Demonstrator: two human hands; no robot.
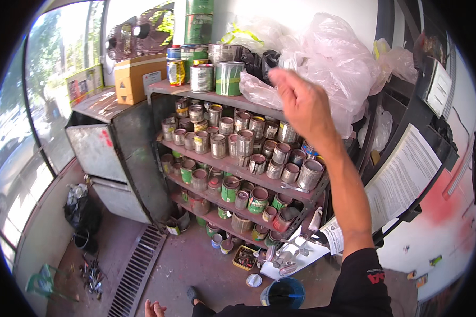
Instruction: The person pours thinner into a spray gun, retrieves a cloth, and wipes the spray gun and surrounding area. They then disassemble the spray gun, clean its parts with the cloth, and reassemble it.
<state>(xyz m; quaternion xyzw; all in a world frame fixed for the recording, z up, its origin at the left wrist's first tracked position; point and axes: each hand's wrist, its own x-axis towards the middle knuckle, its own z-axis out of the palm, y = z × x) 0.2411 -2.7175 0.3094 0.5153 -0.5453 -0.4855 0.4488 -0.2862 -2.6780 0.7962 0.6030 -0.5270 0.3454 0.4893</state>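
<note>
You're holding your right hand (301, 105) up by the clear plastic bags (338, 58) on the paint-can shelf's (217, 98) top, fingers loosely spread, gripping nothing. Your left hand (154, 308) is hanging low near the floor, fingers open and empty.

The right hand (300, 103) is raised high on an outstretched bare forearm, fingers loosely spread, holding nothing; the left hand (154, 308) hangs low at the frame's bottom edge, only its fingertips showing
</note>
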